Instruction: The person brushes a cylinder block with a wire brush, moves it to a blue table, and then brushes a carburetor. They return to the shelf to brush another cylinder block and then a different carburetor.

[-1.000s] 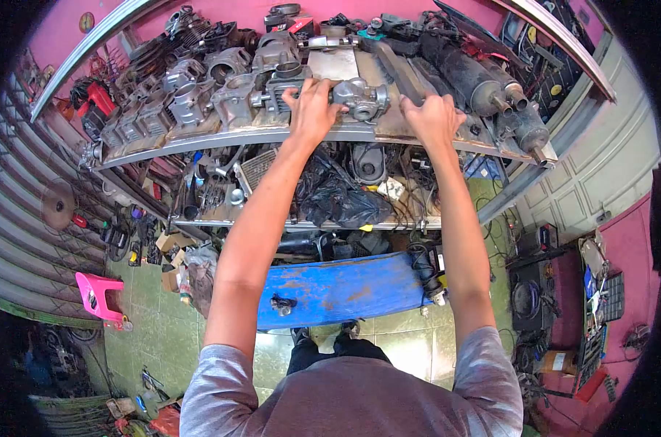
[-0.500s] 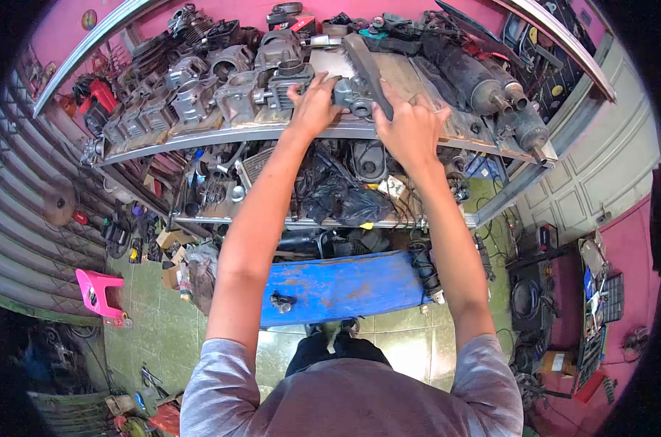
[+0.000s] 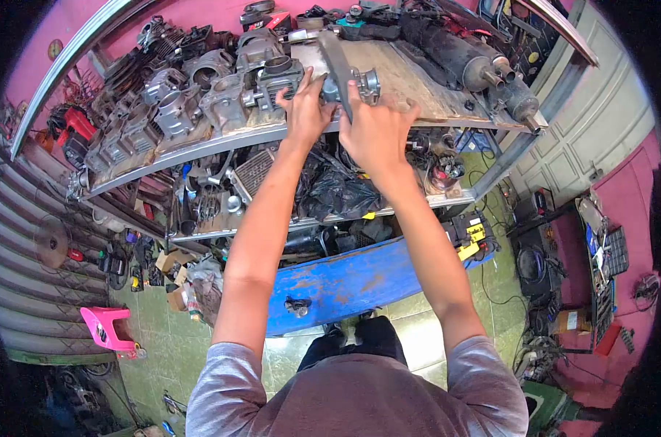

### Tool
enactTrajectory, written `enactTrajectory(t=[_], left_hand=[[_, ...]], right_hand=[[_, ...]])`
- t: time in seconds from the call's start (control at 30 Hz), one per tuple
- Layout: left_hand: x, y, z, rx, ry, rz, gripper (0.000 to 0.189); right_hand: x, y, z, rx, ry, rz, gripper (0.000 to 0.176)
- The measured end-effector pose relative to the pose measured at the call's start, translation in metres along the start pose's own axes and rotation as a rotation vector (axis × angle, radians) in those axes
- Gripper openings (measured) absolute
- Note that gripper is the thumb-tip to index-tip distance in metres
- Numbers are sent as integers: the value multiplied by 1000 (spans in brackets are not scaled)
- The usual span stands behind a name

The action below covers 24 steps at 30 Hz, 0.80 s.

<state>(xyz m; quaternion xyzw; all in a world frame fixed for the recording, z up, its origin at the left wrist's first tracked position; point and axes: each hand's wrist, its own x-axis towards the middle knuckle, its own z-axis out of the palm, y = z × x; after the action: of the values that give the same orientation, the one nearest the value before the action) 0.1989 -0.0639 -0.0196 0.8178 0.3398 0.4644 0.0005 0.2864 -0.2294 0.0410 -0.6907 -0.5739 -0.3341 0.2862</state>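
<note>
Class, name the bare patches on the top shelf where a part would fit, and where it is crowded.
Bare wood lies between the carburetor at the right hand and the black mufflers. Left of the left hand, engine cylinders crowd the top shelf; the lower shelf is packed.

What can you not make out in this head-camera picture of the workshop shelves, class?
1. Head view: metal part, mostly covered by the left hand and right hand; grip unclear.
2. Head view: contents of the black bag, hidden by the bag.
3. Head view: tools on the far right, too small and warped.
</note>
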Motion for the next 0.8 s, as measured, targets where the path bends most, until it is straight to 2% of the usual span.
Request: enactTrajectory(t=[0.1,0.17,0.23,0.3,0.33,0.5,0.57,0.63,0.7,0.73,0.8], left_hand=[[2,5,-5,-10,-54,-38,62],[1,1,0,-26,-14,-6,62],[-3,0,2,-37,21,13,62],[1,1,2,-19,27,26,59],[0,-1,1,-31,22,38,56],[-1,-7,6,44,27,58,54],[0,-6,5,1,23,59,53],[-2,0,-1,1,-30,20,55],[0,3,-1,-11,2,24,56],[-1,3,-1,10,15,35,55],[2,7,-6,18,-29,12,53]], right_hand=[[-26,-10,-22,4,-16,24,45],[-46,-13,-41,56,-91,-15,47],[-43,-16,-27,41,-117,-35,48],[-18,-13,4,4,-15,-43,49],[-8,-14,10,15,-56,-36,50],[-35,-27,-23,11,56,-65,47],[-46,-28,-32,-3,-125,-20,47],[-26,-26,-16,-16,-110,-17,47],[4,-20,7,-119,-13,27,48],[12,-17,9,-104,-80,56,48],[8,-13,-7,-34,-84,57,49]])
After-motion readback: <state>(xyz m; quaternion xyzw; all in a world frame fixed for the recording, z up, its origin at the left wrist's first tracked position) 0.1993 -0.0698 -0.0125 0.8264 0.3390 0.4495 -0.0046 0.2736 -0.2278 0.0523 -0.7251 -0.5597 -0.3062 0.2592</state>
